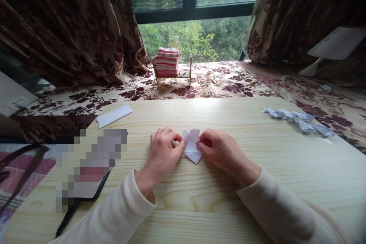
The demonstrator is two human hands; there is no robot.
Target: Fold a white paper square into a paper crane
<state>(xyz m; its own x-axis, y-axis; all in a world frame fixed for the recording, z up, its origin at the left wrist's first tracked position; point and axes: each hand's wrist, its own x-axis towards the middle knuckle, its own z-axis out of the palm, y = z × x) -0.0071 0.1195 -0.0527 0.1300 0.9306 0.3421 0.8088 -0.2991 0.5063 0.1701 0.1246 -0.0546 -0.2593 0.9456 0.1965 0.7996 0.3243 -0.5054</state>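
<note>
A small white folded paper piece lies on the pale wooden table, pointed end toward me. My left hand pinches its left edge with curled fingers. My right hand pinches the right edge, thumb and fingertips pressed on the paper. Both hands rest on the tabletop at its middle, in cream sleeves.
A strip of white paper lies at the table's far left. Several folded paper pieces lie in a row at the far right. A blurred-out flat object sits at left. A small wooden rack with striped cloth stands on the windowsill.
</note>
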